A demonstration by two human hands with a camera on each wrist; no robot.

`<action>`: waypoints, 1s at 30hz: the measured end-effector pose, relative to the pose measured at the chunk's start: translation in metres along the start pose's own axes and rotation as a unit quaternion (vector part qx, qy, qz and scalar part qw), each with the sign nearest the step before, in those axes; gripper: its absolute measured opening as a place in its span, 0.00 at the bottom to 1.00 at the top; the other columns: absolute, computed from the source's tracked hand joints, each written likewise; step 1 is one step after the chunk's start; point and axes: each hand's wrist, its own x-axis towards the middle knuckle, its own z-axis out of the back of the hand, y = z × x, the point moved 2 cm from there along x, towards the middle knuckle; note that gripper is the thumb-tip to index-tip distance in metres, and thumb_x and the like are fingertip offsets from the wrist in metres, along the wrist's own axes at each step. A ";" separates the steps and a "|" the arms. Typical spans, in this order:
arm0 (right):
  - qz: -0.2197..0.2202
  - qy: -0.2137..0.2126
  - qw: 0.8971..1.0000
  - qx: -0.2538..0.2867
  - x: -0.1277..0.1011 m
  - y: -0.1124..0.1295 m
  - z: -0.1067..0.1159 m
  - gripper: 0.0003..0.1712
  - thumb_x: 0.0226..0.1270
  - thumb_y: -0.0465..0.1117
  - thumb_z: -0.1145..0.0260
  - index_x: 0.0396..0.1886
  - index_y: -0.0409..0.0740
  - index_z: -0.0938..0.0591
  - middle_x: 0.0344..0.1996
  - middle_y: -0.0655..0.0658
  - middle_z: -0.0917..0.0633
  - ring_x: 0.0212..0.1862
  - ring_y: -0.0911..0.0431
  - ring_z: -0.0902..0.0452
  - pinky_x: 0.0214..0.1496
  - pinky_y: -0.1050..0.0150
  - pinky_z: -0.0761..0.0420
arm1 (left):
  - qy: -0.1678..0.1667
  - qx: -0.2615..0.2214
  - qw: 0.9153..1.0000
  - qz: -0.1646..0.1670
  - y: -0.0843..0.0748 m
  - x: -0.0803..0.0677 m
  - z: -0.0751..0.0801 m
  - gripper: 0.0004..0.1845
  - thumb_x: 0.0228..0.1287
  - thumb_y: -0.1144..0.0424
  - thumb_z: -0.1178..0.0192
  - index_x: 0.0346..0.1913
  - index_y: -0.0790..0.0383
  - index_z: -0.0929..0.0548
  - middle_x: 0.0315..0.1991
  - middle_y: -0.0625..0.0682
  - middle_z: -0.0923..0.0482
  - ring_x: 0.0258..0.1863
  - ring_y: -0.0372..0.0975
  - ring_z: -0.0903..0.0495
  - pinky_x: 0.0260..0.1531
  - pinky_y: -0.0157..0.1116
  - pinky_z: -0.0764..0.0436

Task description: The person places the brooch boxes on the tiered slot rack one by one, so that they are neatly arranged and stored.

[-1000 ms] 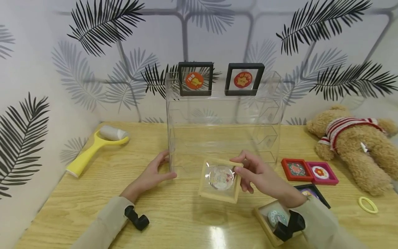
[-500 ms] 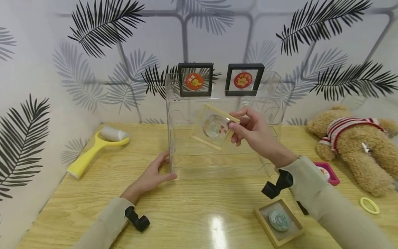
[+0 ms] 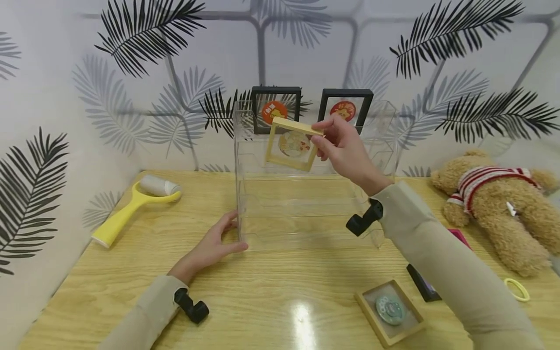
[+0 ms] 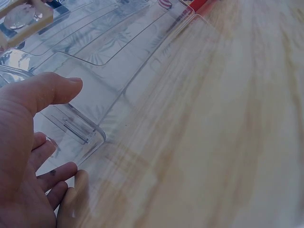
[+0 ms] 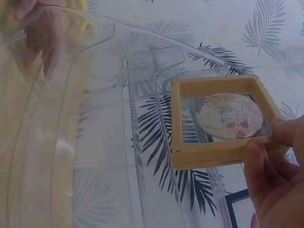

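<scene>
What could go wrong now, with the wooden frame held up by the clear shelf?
The right hand pinches the wooden frame only by one corner, so it may swing or slip. The two black frames stand right behind it on the clear shelf; a bump could topple them. The left hand only touches one corner, so the shelf may slide.

2 long beige sleeves – 1 per arm – each with a small black camera mount strapped at the wrist.

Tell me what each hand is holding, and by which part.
Right hand pinches the wooden frame by its right edge. Left hand holds nothing; it rests against the clear case corner.
</scene>
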 end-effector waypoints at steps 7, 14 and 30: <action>0.028 0.012 0.999 -0.010 0.015 -0.009 -0.007 0.13 0.67 0.35 0.44 0.50 0.36 0.29 0.28 0.39 0.24 0.25 0.55 0.31 0.29 0.70 0.26 | 0.002 0.003 1.000 -0.001 0.001 0.001 0.000 0.43 0.56 0.57 0.35 0.71 0.54 0.47 0.65 0.60 0.39 0.66 0.54 0.42 0.65 0.57 0.48; 0.026 0.066 0.995 -0.074 0.015 -0.014 -0.019 0.15 0.67 0.35 0.44 0.53 0.40 0.29 0.37 0.40 0.20 0.28 0.54 0.29 0.31 0.67 0.25 | -0.006 -0.009 1.000 -0.016 0.000 0.001 -0.001 0.42 0.55 0.60 0.34 0.70 0.53 0.45 0.64 0.60 0.38 0.64 0.53 0.39 0.65 0.56 0.47; 0.034 0.074 0.993 -0.083 -0.014 -0.024 0.000 0.22 0.63 0.38 0.38 0.57 0.49 0.26 0.51 0.45 0.29 0.31 0.59 0.22 0.28 0.70 0.25 | -0.006 0.001 1.000 -0.008 0.001 0.001 0.000 0.42 0.55 0.58 0.34 0.70 0.54 0.45 0.64 0.59 0.37 0.64 0.53 0.39 0.63 0.56 0.44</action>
